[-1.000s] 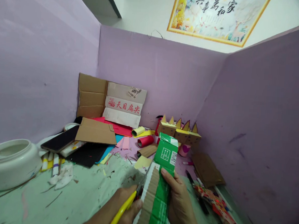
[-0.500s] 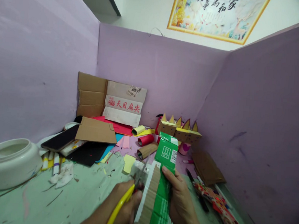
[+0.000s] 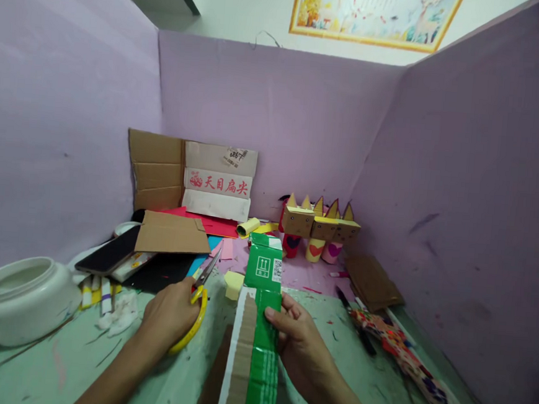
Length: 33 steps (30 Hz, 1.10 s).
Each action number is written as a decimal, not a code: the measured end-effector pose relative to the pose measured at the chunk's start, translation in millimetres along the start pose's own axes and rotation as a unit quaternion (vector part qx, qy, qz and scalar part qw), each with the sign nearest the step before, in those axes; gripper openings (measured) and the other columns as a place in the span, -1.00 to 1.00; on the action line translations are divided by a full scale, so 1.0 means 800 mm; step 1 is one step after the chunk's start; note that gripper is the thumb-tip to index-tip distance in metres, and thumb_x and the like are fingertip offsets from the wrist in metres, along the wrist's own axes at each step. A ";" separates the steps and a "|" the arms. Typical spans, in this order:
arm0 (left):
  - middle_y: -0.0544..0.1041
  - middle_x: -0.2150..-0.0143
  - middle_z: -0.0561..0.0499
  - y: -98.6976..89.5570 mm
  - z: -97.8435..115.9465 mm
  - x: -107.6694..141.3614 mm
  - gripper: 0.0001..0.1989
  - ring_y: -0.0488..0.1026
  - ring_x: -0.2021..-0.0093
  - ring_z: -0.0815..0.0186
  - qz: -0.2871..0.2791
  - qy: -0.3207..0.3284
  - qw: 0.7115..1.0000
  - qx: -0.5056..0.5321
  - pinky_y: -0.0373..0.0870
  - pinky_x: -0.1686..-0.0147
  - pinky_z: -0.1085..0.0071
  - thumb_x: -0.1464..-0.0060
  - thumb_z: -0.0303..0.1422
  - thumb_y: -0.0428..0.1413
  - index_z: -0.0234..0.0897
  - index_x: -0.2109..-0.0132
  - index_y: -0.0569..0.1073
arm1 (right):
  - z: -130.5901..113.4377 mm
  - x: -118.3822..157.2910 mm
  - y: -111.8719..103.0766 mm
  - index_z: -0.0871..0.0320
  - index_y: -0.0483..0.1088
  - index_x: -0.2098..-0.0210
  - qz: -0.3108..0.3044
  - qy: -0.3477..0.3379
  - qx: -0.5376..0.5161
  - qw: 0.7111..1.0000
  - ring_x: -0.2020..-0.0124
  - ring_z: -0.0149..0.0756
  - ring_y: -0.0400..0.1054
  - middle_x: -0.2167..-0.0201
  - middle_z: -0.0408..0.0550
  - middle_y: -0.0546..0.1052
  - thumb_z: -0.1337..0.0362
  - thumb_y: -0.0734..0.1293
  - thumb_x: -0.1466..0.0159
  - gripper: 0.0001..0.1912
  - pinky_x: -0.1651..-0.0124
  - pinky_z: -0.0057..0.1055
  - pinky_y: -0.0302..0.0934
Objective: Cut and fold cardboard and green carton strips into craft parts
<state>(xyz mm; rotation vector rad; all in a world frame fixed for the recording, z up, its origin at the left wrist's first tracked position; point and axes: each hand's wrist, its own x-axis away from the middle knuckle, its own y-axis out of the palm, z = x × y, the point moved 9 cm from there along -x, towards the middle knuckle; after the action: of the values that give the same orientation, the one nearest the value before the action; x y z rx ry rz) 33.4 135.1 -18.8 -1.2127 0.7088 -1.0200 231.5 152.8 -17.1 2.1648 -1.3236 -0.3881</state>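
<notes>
Yellow-handled scissors [image 3: 198,308] are in my left hand [image 3: 170,311], their blades pointing up and away over the black sheet's edge. My right hand [image 3: 298,338] grips a long green cardboard piece [image 3: 264,326] by its right side, thumb on top. That cardboard has white print near its far end, and a torn-looking brown strip with a white edge runs along its left side. A gap separates the scissors from the cardboard. Just beyond the cardboard's left edge lies a pale yellow paper scrap [image 3: 233,285].
Cat-eared cardboard figures [image 3: 316,227] on coloured tubes stand at the back. A white pot [image 3: 19,294], phone [image 3: 109,248] and brown cardboard sheet [image 3: 172,233] lie left. To the right are a black pen-like tool [image 3: 357,324] and a patterned pouch [image 3: 393,345]. Purple walls [image 3: 271,115] enclose the table.
My left hand has drawn the scissors leftward, away from the green cardboard. The cardboard, in my right hand, has shifted left in view. The camera view has also moved somewhat.
</notes>
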 end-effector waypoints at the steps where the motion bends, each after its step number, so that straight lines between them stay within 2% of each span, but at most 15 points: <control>1: 0.57 0.17 -0.24 0.001 -0.001 -0.001 -0.73 0.48 0.12 -0.12 0.000 -0.001 1.000 0.000 0.27 0.37 0.23 -0.07 -0.30 -0.08 -0.24 0.13 0.43 | -0.001 0.001 0.000 0.20 0.48 0.27 0.003 -0.002 0.000 1.000 0.50 -0.34 0.46 0.41 -0.06 0.61 0.32 0.54 0.14 -0.59 0.43 -0.49 0.31; 7: 0.57 0.18 -0.26 -0.002 -0.011 -0.008 -0.72 0.48 0.14 -0.14 0.015 0.001 1.000 0.023 0.26 0.39 0.24 -0.07 -0.24 -0.06 -0.27 0.18 0.43 | -0.011 0.002 0.000 0.18 0.49 0.27 0.011 -0.017 0.004 1.000 0.45 -0.29 0.48 0.41 -0.08 0.62 0.30 0.54 0.15 -0.58 0.40 -0.45 0.32; 11: 0.57 0.22 -0.28 -0.011 -0.015 -0.010 -0.69 0.49 0.16 -0.14 0.039 0.012 0.997 0.068 0.28 0.38 0.24 -0.05 -0.19 -0.05 -0.28 0.20 0.45 | -0.054 -0.006 0.014 0.19 0.50 0.28 0.008 -0.041 0.042 0.998 0.43 -0.28 0.48 0.39 -0.08 0.62 0.33 0.52 0.16 -0.60 0.40 -0.45 0.31; 14: 0.57 0.23 -0.28 -0.021 -0.021 -0.013 -0.69 0.49 0.16 -0.12 0.073 0.018 0.989 0.127 0.30 0.34 0.23 -0.04 -0.19 -0.04 -0.29 0.19 0.45 | -0.109 -0.012 0.043 0.23 0.51 0.27 -0.020 -0.053 0.121 0.991 0.47 -0.36 0.46 0.37 -0.05 0.62 0.38 0.49 0.13 -0.62 0.44 -0.50 0.28; 16: 0.57 0.27 -0.24 -0.027 -0.025 -0.016 -0.70 0.51 0.20 -0.04 0.097 0.024 0.978 0.185 0.32 0.34 0.27 -0.02 -0.17 -0.02 -0.29 0.22 0.43 | -0.137 -0.016 0.070 0.26 0.51 0.26 -0.065 -0.026 0.188 0.980 0.49 -0.35 0.45 0.39 -0.03 0.61 0.40 0.47 0.11 -0.64 0.46 -0.50 0.26; 19: 0.54 0.44 -0.09 -0.036 -0.032 -0.018 -0.65 0.50 0.45 0.15 0.124 0.029 0.948 0.290 0.33 0.52 0.37 -0.05 -0.08 -0.06 -0.26 0.21 0.39 | -0.164 -0.016 0.108 0.24 0.52 0.20 -0.132 -0.001 0.281 0.951 0.47 -0.39 0.44 0.42 -0.11 0.60 0.43 0.42 0.10 -0.58 0.45 -0.55 0.24; 21: 0.47 0.56 0.00 -0.043 -0.036 -0.017 -0.59 0.42 0.61 0.23 0.135 0.029 0.926 0.350 0.28 0.66 0.40 -0.07 0.00 -0.13 -0.25 0.25 0.38 | -0.163 -0.013 0.130 0.20 0.50 0.13 -0.184 0.020 0.372 0.909 0.48 -0.40 0.43 0.47 -0.18 0.58 0.45 0.42 0.14 -0.48 0.48 -0.55 0.23; 22: 0.44 0.60 0.02 -0.047 -0.037 -0.015 -0.56 0.38 0.66 0.26 0.138 0.031 0.917 0.372 0.26 0.69 0.41 -0.08 0.03 -0.16 -0.24 0.30 0.37 | -0.156 -0.010 0.138 0.18 0.49 0.09 -0.212 0.031 0.429 0.878 0.50 -0.39 0.42 0.50 -0.21 0.57 0.48 0.42 0.17 -0.41 0.50 -0.55 0.22; 25: 0.40 0.62 0.03 -0.055 -0.036 -0.010 -0.50 0.30 0.70 0.33 0.130 0.045 0.904 0.406 0.26 0.71 0.43 -0.09 0.06 -0.24 -0.25 0.39 0.33 | -0.121 -0.005 0.148 0.17 0.44 0.00 -0.268 0.054 0.599 0.753 0.56 -0.39 0.38 0.58 -0.26 0.53 0.58 0.44 0.28 -0.21 0.57 -0.56 0.20; 28: 0.44 0.58 0.00 -0.059 -0.033 -0.008 -0.46 0.29 0.71 0.36 0.116 0.056 0.911 0.391 0.26 0.72 0.44 -0.10 0.06 -0.27 -0.30 0.31 0.36 | -0.077 0.000 0.148 0.16 0.49 0.07 -0.310 0.056 0.701 0.640 0.61 -0.40 0.36 0.61 -0.26 0.53 0.63 0.44 0.31 -0.24 0.64 -0.59 0.14; 30: 0.48 0.53 -0.04 -0.060 -0.033 -0.008 -0.48 0.35 0.66 0.31 0.119 0.057 0.928 0.349 0.29 0.67 0.42 -0.10 0.03 -0.22 -0.33 0.21 0.38 | -0.052 0.004 0.146 0.12 0.55 0.24 -0.329 0.039 0.732 0.596 0.63 -0.43 0.34 0.60 -0.25 0.53 0.61 0.45 0.27 -0.43 0.67 -0.60 0.09; 33: 0.56 0.34 -0.16 -0.065 -0.033 -0.008 -0.58 0.51 0.37 0.11 0.147 0.053 0.957 0.244 0.39 0.43 0.32 -0.02 -0.11 -0.01 -0.31 0.09 0.40 | -0.042 0.002 0.143 0.09 0.53 0.46 -0.281 -0.055 0.772 0.568 0.63 -0.46 0.30 0.58 -0.24 0.52 0.59 0.42 0.19 -0.66 0.66 -0.59 0.01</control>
<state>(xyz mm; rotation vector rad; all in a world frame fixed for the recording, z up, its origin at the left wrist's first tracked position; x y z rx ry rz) -4.9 128.3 24.8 -0.6067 0.6473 -0.9415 167.5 121.8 78.2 4.0688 -0.9106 0.8817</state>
